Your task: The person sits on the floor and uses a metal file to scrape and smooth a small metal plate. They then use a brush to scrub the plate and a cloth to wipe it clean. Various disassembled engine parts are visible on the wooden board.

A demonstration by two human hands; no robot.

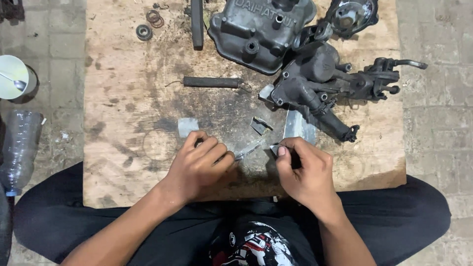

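My left hand (201, 166) is curled at the near edge of the wooden board (123, 98), fingers pinching one end of a thin greyish gasket strip (249, 148). My right hand (305, 172) is closed around a small dark tool, thumb pressing a scrap of grey sheet (274, 148) at the strip's other end. Between and beyond the hands lie cut pieces of the same sheet: a small square (187, 126), a torn bit (259, 125) and a larger curved piece (297, 126).
A dark engine cover (258, 29), a greasy pump-like assembly (325, 83), a round part (351, 16), a black rod (212, 82), a bar (197, 22), a bearing (144, 32) and rings (155, 18) lie on the board. A plastic bottle (19, 148) and white bowl (12, 76) sit left on paving.
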